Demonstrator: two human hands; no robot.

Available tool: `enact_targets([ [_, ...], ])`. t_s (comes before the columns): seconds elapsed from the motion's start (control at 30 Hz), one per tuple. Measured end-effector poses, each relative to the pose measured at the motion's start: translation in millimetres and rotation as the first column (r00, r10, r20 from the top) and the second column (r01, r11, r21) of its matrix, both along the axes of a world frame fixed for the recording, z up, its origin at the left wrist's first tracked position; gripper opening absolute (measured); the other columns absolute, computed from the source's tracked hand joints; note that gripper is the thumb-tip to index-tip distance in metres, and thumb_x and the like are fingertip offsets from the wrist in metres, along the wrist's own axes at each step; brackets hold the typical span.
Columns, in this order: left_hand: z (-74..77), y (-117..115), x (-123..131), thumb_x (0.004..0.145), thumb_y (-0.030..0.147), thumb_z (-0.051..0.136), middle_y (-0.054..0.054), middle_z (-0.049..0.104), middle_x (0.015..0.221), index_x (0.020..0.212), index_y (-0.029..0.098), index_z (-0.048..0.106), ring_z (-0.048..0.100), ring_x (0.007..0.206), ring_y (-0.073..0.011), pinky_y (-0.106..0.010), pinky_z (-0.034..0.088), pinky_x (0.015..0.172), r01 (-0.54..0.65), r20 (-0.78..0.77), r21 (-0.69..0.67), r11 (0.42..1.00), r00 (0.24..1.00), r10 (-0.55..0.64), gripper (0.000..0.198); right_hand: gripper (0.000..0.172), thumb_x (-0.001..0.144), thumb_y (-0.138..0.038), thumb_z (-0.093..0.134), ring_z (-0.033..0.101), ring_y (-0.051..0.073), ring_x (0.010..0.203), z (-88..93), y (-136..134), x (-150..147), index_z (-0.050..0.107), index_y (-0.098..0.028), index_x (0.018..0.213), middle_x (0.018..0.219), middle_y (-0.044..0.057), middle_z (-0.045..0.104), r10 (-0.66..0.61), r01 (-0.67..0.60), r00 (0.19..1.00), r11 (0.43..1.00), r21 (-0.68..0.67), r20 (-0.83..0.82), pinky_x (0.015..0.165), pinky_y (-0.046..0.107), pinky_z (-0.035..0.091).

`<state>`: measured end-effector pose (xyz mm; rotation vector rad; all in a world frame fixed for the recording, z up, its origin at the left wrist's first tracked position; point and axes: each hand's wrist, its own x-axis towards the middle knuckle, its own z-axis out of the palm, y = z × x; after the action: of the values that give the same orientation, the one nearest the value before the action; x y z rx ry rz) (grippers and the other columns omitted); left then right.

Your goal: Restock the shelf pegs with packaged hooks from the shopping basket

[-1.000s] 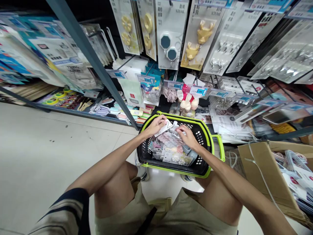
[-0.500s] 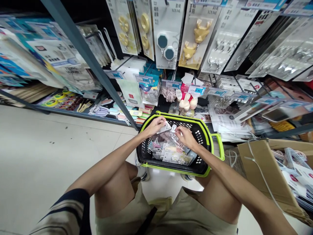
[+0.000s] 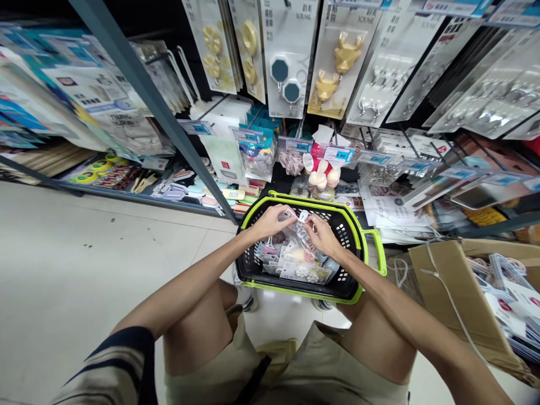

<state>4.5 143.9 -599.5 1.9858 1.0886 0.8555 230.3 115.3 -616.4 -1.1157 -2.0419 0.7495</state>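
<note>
In front of me, a black shopping basket [image 3: 350, 289] with a lime-green rim holds several packaged goods. Over it my right hand [image 3: 323, 233] pinches a clear plastic package [image 3: 300, 232] close to its white hanging tab [image 3: 303, 215]. My left hand [image 3: 272, 221] has its fingers closed at the upper left of the same package; the fingertips partly hide what they grip. Below the hands, a flat pack with white flower shapes [image 3: 306, 273] lies in the basket. Other small packs beside it are partly covered.
Hooks on cards [image 3: 284, 79] hang from the rack ahead, above a row of price tags [image 3: 338, 154]. A slanting grey post [image 3: 169, 124] stands left of the basket. An open cardboard box [image 3: 447, 292] with packaged goods is at the right. Pale floor tiles [image 3: 105, 247] lie left.
My left hand has moved right, closer to my right hand, and the white card that showed at its fingertips no longer shows. The white tab has shifted slightly right and up.
</note>
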Motion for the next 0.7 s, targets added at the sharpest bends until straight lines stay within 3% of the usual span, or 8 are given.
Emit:
enact_targets([
  [0.17,-10.6,5,-3,0.089,0.052,0.063,-0.001,0.067,0.079,0.084,0.014,0.068,0.057,0.074,-0.0158,-0.027,0.043,0.072,-0.049,0.02,-0.107,0.993,0.998,0.052,0.039,0.015,0.1,-0.031,0.05,0.056,0.018,0.084,2.6,2,1,0.058,-0.02,0.095,0.094,0.005,0.06,0.015,-0.015,0.999,1.0,0.013,-0.032,0.082,0.031,0.044],
  [0.3,-16.0,7,-1,0.087,0.052,0.064,0.0,0.065,0.077,0.082,0.013,0.067,0.054,0.07,-0.014,-0.025,0.041,0.066,-0.064,0.086,-0.19,0.98,0.993,0.082,0.039,0.024,0.101,-0.04,0.049,0.062,0.018,0.088,-2.8,4,2,0.059,-0.02,0.11,0.098,0.005,0.068,-0.041,0.029,0.996,0.986,-0.161,-0.076,0.086,0.034,0.048],
  [0.4,-16.5,6,3,0.087,0.05,0.066,-0.001,0.065,0.078,0.083,0.013,0.067,0.056,0.07,-0.0141,-0.025,0.041,0.065,-0.064,0.133,-0.235,0.97,0.986,0.098,0.037,0.049,0.09,-0.047,0.066,0.064,0.02,0.103,-12.3,5,4,0.054,-0.021,0.13,0.115,0.007,0.069,-0.04,0.007,0.994,0.955,-0.297,-0.106,0.093,0.036,0.049],
  [0.5,-14.0,7,4,0.087,0.048,0.067,-0.002,0.068,0.08,0.084,0.014,0.067,0.061,0.073,-0.0158,-0.026,0.044,0.069,-0.061,0.176,-0.256,0.965,0.978,0.108,0.034,0.056,0.077,-0.046,0.08,0.066,0.023,0.1,-19.6,8,4,0.062,-0.018,0.122,0.11,0.007,0.072,0.019,-0.029,0.999,0.935,-0.355,-0.032,0.094,0.039,0.05],
  [0.6,-11.2,16,-2,0.088,0.047,0.066,-0.006,0.072,0.093,0.097,0.015,0.067,0.066,0.087,-0.0185,-0.029,0.049,0.078,-0.202,0.227,-0.188,0.961,0.943,0.243,0.033,0.046,0.077,-0.047,0.079,0.066,0.024,0.101,-18.7,12,7,0.067,-0.017,0.111,0.109,0.007,0.073,-0.084,0.022,0.987,0.912,-0.409,-0.136,0.097,0.041,0.05],
  [0.7,-11.5,27,-14,0.091,0.05,0.063,-0.01,0.072,0.112,0.109,0.017,0.063,0.066,0.107,-0.0201,-0.032,0.049,0.093,-0.41,0.33,-0.13,0.903,0.841,0.429,0.038,0.046,0.077,-0.049,0.079,0.067,0.023,0.103,-10.3,15,13,0.067,-0.019,0.11,0.112,0.007,0.074,-0.224,-0.01,0.885,0.868,-0.497,-0.409,0.098,0.039,0.051],
])
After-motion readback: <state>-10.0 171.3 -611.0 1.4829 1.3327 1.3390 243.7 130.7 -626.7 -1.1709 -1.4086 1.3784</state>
